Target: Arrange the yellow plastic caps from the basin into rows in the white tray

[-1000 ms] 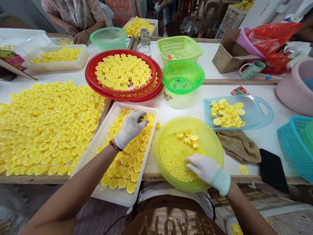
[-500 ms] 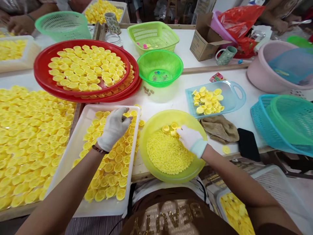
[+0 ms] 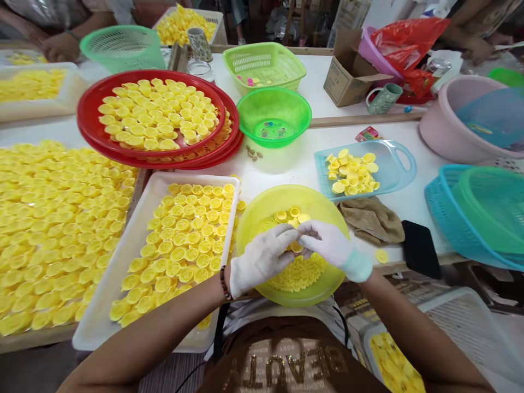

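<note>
Over the yellow bowl, my left hand and my right hand, both in white gloves, meet with bent, closed fingers. Between the fingertips a small yellow plastic cup shows, partly hidden by them. Small yellow pellets fill the bottom of the bowl, and a few loose yellow cups lie on them at the far side. Left of the bowl, a white tray holds rows of round yellow cups, several with something inside.
Stacked red trays of yellow cups stand at the back left. A green bowl, a light blue tray of yellow pieces, a brown cloth and a black phone lie beyond and right. Co-workers' hands are at the far side.
My left hand has moved right from above the white tray to the bowl and now meets my right hand. My right hand has lifted from the pellets. The view has shifted slightly.
</note>
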Motion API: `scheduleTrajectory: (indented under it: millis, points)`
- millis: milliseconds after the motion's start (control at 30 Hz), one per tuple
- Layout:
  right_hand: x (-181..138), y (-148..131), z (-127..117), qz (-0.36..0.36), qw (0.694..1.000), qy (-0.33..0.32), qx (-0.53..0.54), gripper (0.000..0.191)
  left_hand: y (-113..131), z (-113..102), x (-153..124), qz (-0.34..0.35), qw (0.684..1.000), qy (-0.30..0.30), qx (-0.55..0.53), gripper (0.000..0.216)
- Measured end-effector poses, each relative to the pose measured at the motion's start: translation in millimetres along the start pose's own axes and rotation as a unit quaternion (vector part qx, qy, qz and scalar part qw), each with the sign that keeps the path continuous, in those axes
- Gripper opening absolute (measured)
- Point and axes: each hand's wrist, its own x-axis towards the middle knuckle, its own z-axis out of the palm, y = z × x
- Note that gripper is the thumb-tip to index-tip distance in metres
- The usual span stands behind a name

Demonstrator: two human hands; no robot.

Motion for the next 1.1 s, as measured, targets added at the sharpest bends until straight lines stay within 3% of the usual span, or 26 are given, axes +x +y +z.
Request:
scheduleTrajectory:
  millis: [67, 133, 233, 300, 367, 467, 633, 833, 967, 1100]
  points:
    - [-0.9, 5.1, 0.3, 0.016, 0.999, -0.016, -0.029, 0.029, 0.2, -3.1, -8.1, -0.02, 1.0, 0.019, -0.002, 0.027]
    - [1.5, 12.3, 0.9, 0.009, 0.987, -0.013, -0.158, 0.034, -2.0, -9.1, -18.2, -0.051, 0.997, 0.05, 0.006, 0.026]
    - [6.6, 20.7, 10.8, -0.002, 0.924, -0.059, -0.378, 0.043, -7.0, -16.5, -29.6, -0.1, 0.992, 0.078, 0.018, 0.026]
    - [9.1, 22.7, 21.5, -0.003, 0.891, -0.117, -0.438, 0.043, -10.1, -17.7, -32.1, -0.13, 0.988, 0.08, 0.026, 0.026]
    - [10.4, 22.2, 29.1, -0.02, 0.883, -0.151, -0.444, 0.028, -12.8, -15.5, -31.3, -0.15, 0.985, 0.077, 0.035, 0.024]
    - [7.7, 17.9, 27.5, -0.052, 0.897, -0.153, -0.412, 0.01, -17.5, -8.2, -27.4, -0.15, 0.985, 0.08, 0.027, 0.022]
    - [-3.9, 1.7, 12.9, -0.169, 0.932, -0.054, -0.315, 0.011, -21.7, 2.0, -15.5, -0.13, 0.989, 0.073, 0.011, 0.025]
    - [-3.0, -13.1, 16.9, -0.29, 0.912, 0.037, -0.287, 0.019, -15.5, 6.9, -2.5, -0.137, 0.989, 0.041, -0.029, 0.016]
    - [-8.1, -10.9, 7.8, -0.276, 0.914, 0.068, -0.289, 0.016, -13.2, 5.6, -6.4, -0.153, 0.984, 0.06, -0.064, 0.024]
    - [-15.3, -5.6, -0.9, -0.22, 0.921, 0.044, -0.32, 0.013, -10.3, 1.3, -10.7, -0.134, 0.987, 0.072, -0.048, 0.025]
